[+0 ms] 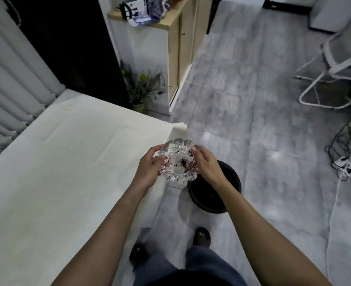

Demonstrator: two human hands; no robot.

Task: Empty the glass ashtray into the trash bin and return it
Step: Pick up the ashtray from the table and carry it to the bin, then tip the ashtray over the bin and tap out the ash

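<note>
Both hands (149, 168) (208, 167) grip ashtray (177, 161) beside trash bin (232, 178).

A counter (56, 162) draped in a plain white cloth (87, 129) fills the left side. Beside it, a grey tiled floor (253, 100) carries a round black trash bin (203, 201), a potted plant (141, 89), and tangled cables (342, 153).

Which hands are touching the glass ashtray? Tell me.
Touching, both. The head view shows the left hand and right hand gripping opposite rims of the glass ashtray.
</note>
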